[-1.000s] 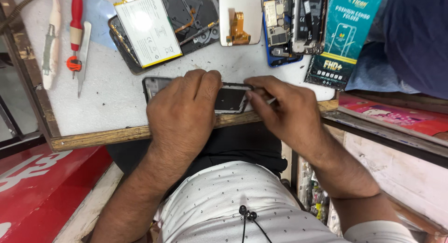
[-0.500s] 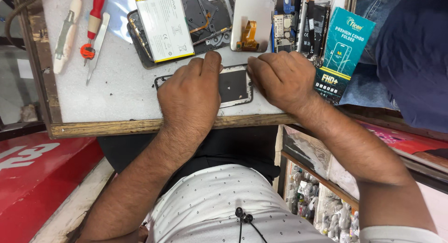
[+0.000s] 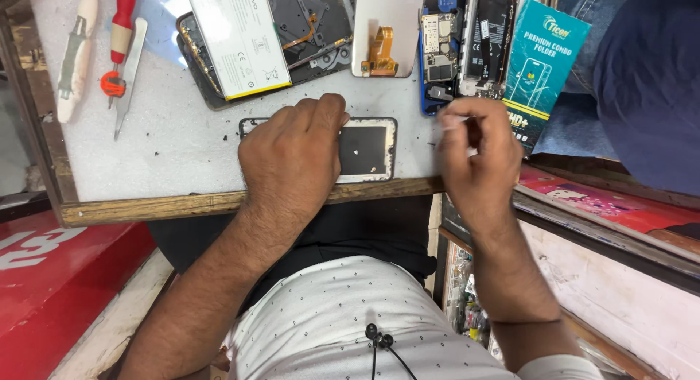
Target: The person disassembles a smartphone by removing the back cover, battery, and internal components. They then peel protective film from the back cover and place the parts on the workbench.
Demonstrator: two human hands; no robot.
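A phone screen frame (image 3: 368,150) with a white border lies flat near the front edge of the grey worktop (image 3: 168,154). My left hand (image 3: 292,157) rests palm down on its left half, fingers curled and pressing it to the mat. My right hand (image 3: 477,157) is off the frame, to its right past the worktop's corner, with fingertips pinched together on something small and pale that I cannot make out.
An opened phone with a white battery (image 3: 237,41) lies behind the frame. Another phone back with an orange flex cable (image 3: 383,37), circuit boards (image 3: 459,44) and a teal box (image 3: 543,66) sit at right. A red-handled screwdriver (image 3: 117,44) and tweezers (image 3: 130,74) lie at left.
My right hand has lifted off the screen frame and moved right, pinching its fingertips. My left hand stays pressed on the frame.
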